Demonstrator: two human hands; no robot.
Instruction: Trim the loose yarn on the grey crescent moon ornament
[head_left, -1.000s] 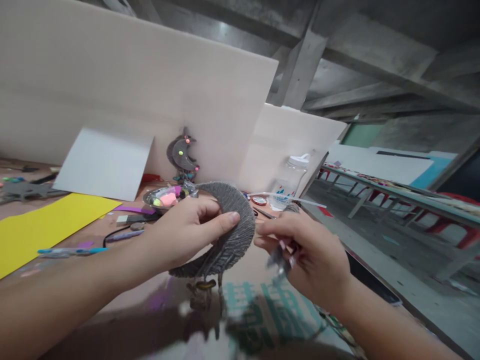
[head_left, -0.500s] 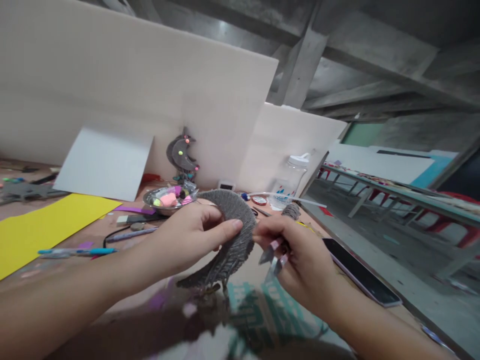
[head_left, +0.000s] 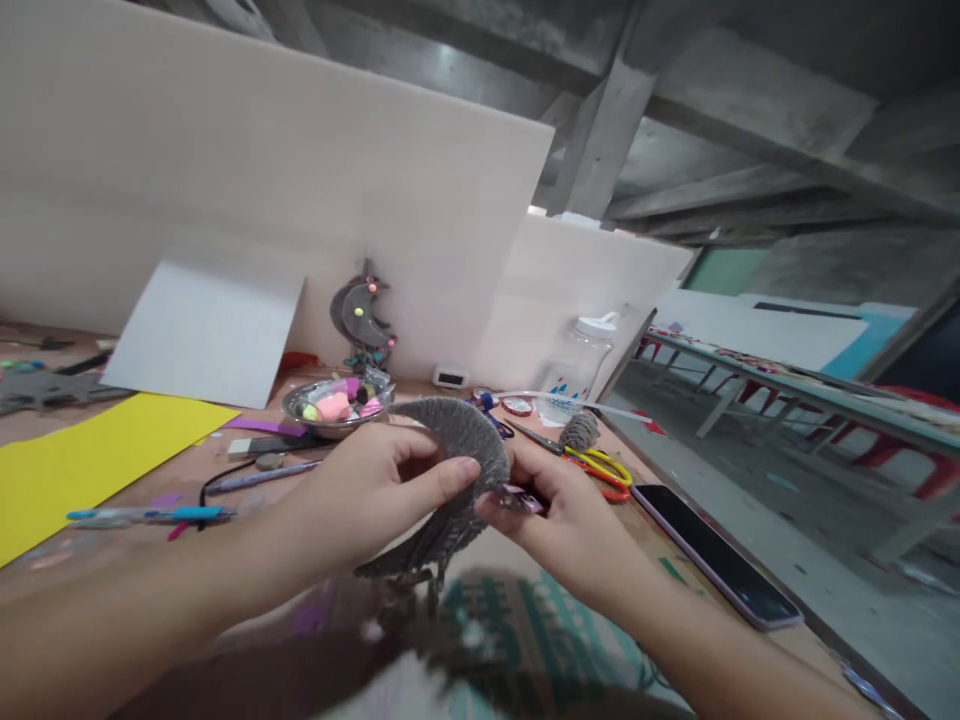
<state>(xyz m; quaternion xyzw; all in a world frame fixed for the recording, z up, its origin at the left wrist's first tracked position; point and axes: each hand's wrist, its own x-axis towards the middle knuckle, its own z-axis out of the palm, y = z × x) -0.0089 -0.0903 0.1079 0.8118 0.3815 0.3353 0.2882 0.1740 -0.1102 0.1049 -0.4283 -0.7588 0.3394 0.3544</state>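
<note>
My left hand (head_left: 375, 490) grips a grey crescent wrapped in yarn (head_left: 459, 440), thumb laid across its front. My right hand (head_left: 559, 510) presses against the crescent's right edge, fingers pinched on a small pinkish-silver piece (head_left: 521, 497) that I cannot name. The crescent's lower tip with dangling strands (head_left: 409, 570) hangs over the tabletop. Both hands meet just above the table's near middle.
A metal bowl of coloured pompoms (head_left: 337, 405), a finished crescent ornament (head_left: 364, 312) against the white board, yellow paper (head_left: 82, 460), pens (head_left: 150, 515), yellow and red scissors (head_left: 600, 470), a yarn ball (head_left: 579, 430), a plastic bottle (head_left: 581, 365) and a phone (head_left: 712, 555) near the right edge.
My right hand has moved in against the crescent's edge, fingers now pinched close to it. The view has tipped down, showing scissors and phone.
</note>
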